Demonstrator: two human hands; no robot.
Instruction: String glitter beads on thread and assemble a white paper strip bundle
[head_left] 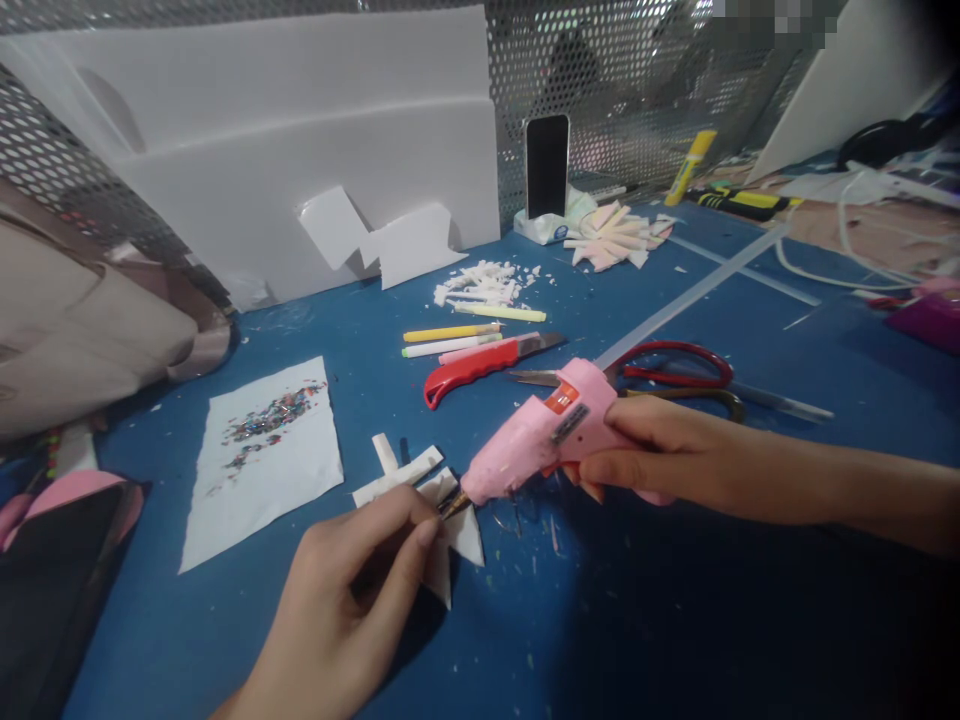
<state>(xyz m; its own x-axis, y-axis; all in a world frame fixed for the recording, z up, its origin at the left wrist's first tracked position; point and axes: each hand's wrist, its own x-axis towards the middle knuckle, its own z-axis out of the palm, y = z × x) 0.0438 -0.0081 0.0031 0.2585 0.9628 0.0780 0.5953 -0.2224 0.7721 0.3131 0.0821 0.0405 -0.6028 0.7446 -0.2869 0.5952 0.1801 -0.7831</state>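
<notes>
My right hand (660,455) is wrapped round the handle of a pink glue gun (544,435), whose metal nozzle points down-left onto a small white foam star shape (420,490) lying on the blue table (637,620). My left hand (352,590) pinches the edge of that foam shape right beside the nozzle tip. A clear glue stick (690,295) sticks out of the back of the gun.
A white sheet with glitter (259,455) lies left. Behind the gun are a red box cutter (480,365), red-handled scissors (675,375), pens (450,340), foam scraps (484,285), a phone (546,165) propped upright and white foam boards (300,150).
</notes>
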